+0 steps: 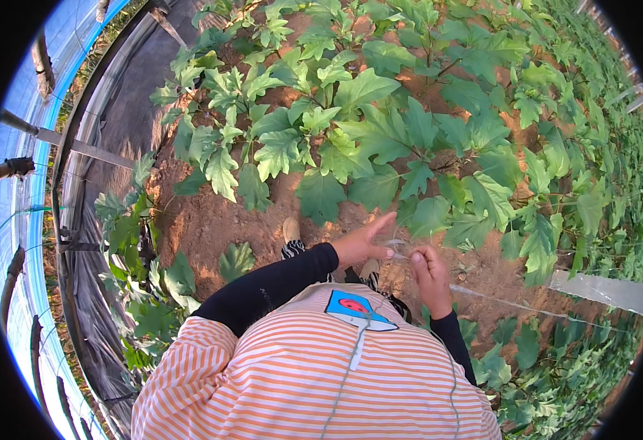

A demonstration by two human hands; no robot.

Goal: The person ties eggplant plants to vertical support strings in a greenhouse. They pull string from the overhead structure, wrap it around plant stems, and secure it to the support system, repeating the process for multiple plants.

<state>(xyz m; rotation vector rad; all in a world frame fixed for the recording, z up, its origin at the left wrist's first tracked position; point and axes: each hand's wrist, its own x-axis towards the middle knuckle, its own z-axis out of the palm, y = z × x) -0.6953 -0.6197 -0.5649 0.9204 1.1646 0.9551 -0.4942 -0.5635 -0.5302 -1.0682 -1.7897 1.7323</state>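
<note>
A thin, translucent plastic twine (pixel 497 298) runs from the right side to my right hand (pixel 430 275), whose thumb and curled fingers pinch it in front of my chest. Just left of it, my left hand (pixel 363 242) has its fingers spread and the thumb pointing at the right hand. A short loop of the twine crosses the gap between the hands near the left thumb; whether the left hand grips it I cannot tell. Leafy plants that look like eggplants (pixel 376 132) stand directly beyond both hands, with broad lobed leaves close to the left fingertips.
Reddish bare soil (pixel 206 236) lies around my feet. More plants (pixel 151 297) grow at the left, and others at the lower right. Plastic sheeting (pixel 30 220) with wooden poles and a dark curved bar borders the left side. A flat pale strip (pixel 602 290) juts in at the right.
</note>
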